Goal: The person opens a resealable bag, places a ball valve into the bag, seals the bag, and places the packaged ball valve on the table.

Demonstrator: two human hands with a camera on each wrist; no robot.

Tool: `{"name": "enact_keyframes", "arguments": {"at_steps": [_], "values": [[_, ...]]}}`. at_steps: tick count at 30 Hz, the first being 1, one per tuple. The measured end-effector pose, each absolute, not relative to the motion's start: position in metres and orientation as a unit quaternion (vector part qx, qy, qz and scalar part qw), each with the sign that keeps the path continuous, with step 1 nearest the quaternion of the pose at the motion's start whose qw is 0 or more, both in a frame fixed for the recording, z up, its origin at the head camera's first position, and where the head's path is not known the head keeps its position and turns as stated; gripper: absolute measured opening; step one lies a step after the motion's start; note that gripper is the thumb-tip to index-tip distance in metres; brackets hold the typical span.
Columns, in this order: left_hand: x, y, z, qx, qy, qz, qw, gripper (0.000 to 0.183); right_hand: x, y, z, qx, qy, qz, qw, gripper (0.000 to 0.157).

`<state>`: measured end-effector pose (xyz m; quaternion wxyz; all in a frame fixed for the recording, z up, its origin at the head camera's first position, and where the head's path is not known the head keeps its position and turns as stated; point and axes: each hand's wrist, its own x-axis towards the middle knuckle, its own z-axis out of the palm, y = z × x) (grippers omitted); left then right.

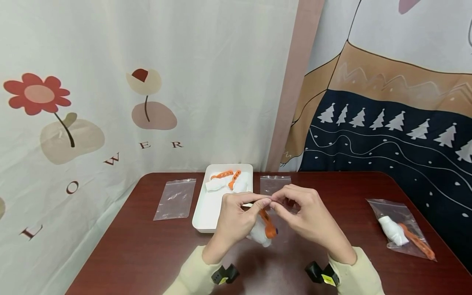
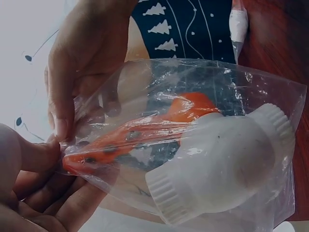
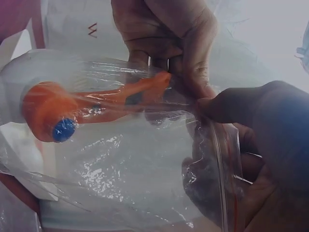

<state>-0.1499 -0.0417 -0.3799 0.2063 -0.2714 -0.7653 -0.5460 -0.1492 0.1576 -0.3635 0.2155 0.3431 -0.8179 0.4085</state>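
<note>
Between the two hands hangs a clear zip bag, held up by its top edge. Inside it is a white plastic valve with ribbed ends and an orange lever handle with holes; a blue dot marks the handle's round end. My left hand pinches the bag's top edge between thumb and fingers. Close beside it, my right hand pinches the same edge, its thumb near the zip strip in the right wrist view. The hands partly hide the bag in the head view.
Behind the left hand stands a white tray with white valves and orange handles. A flat zip bag lies left of it, another bag right. A filled bag lies at the table's right.
</note>
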Motion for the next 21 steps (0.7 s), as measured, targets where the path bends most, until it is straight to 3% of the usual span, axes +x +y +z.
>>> {"name": "enact_keyframes", "arguments": {"at_steps": [21], "values": [[-0.1466, -0.0412, -0.3777, -0.285, -0.747, -0.557, 0.227, 0.007, -0.1483, 0.1602, -0.3618, 0.337, -0.816, 0.429, 0.19, 0.017]]}}
